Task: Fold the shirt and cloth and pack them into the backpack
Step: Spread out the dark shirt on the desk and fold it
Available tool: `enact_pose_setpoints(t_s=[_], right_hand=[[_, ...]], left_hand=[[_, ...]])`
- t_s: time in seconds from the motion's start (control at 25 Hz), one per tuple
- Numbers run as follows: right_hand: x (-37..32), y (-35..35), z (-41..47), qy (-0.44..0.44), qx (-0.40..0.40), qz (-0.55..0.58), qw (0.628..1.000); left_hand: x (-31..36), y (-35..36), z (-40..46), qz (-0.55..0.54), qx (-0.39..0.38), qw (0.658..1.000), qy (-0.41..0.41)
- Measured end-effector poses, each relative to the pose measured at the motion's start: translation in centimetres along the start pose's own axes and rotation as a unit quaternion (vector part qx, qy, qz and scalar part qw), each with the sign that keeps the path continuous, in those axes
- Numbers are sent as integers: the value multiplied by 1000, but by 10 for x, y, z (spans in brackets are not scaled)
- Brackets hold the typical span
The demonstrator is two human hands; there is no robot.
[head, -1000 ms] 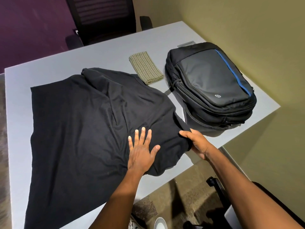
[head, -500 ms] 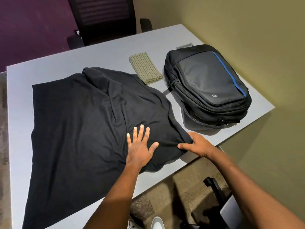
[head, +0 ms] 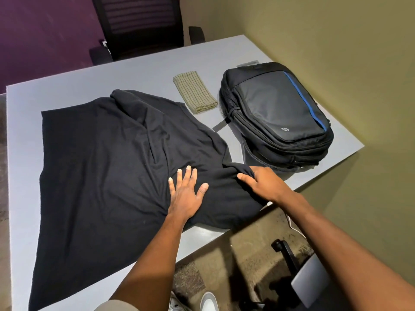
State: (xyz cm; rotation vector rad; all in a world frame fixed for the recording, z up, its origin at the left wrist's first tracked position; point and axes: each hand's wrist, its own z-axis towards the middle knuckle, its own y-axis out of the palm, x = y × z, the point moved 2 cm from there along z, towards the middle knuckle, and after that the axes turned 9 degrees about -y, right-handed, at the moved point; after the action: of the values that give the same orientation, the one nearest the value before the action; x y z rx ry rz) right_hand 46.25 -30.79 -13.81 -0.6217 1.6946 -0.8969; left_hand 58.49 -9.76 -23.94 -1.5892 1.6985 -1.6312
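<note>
- Gathering the sleeve end of the shirt (head: 107,167): the right hand (head: 262,185) has moved in from the counter (head: 67,90) edge and now bunches the black fabric under curled fingers, where a second ago it only reached for the sleeve tip.
- Left hand (head: 186,194) unchanged: it stays flat, fingers spread, pressing the shirt near the shoulder as an anchor.
- Shirt spread over the near and left counter, its hem hanging past the front edge; one sleeve already lies folded across the chest.
- Cloth (head: 195,94), already folded, lies between shirt and backpack (head: 276,115); the backpack looks zipped shut.
- Judged stage: first sleeve fold on the right side is starting; folding of the body and all packing remain.
</note>
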Motion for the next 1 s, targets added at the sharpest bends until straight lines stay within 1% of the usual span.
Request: enact_pose_setpoints(t_s=[0.04,0.12,0.16,0.2,0.24,0.28,0.36,0.4,0.44,0.48,0.52,0.56,0.6,0.64,0.68,0.72,0.76,0.8,0.88,0.92,1.0], right_hand=[[0,-3,0,33,-21,1,999],[4,-3,-2,110,-83,93,986],[8,0,-5,129,-116,143,974],[12,3,-11,128,-149,172,965],[18,8,-16,114,-177,165,964],[26,14,-22,98,-200,120,968],[41,30,-33,71,-215,-51,973],[46,38,-36,61,-202,-116,971],[50,44,-37,51,-184,-143,971],[49,46,-39,40,-173,-124,976],[45,45,-42,39,-164,-51,984],[41,43,-42,47,-134,46,989],[39,39,-41,66,-77,121,987],[40,35,-36,90,3,147,985],[42,32,-29,111,77,117,984],[43,32,-21,129,119,57,983],[41,34,-14,148,122,10,981],[37,38,-6,166,95,-21,981],[30,49,4,190,34,-44,980],[28,52,5,197,27,-50,979],[24,51,4,201,50,-56,977]], left_hand=[[0,0,0,-2,-1,1000,-2],[0,0,1,0,-6,1000,-5],[1,-1,1,1,-13,1000,-7],[2,-2,1,2,-21,1000,-11],[5,-3,-1,1,-26,1000,-14],[7,-4,-5,0,-22,1000,-11],[12,-2,-22,8,5,1000,26],[14,1,-34,20,19,998,58],[16,5,-46,29,27,995,87],[18,10,-57,30,29,993,106],[19,15,-64,23,27,993,111],[21,19,-67,10,28,994,103],[25,22,-66,-1,30,995,92],[29,23,-63,-5,32,996,84],[32,24,-59,3,36,996,81],[35,24,-54,20,40,996,80],[36,24,-50,37,41,996,76],[34,25,-46,50,37,996,66],[24,26,-41,67,21,997,45],[18,27,-40,77,19,996,41],[10,29,-39,89,22,995,43]])
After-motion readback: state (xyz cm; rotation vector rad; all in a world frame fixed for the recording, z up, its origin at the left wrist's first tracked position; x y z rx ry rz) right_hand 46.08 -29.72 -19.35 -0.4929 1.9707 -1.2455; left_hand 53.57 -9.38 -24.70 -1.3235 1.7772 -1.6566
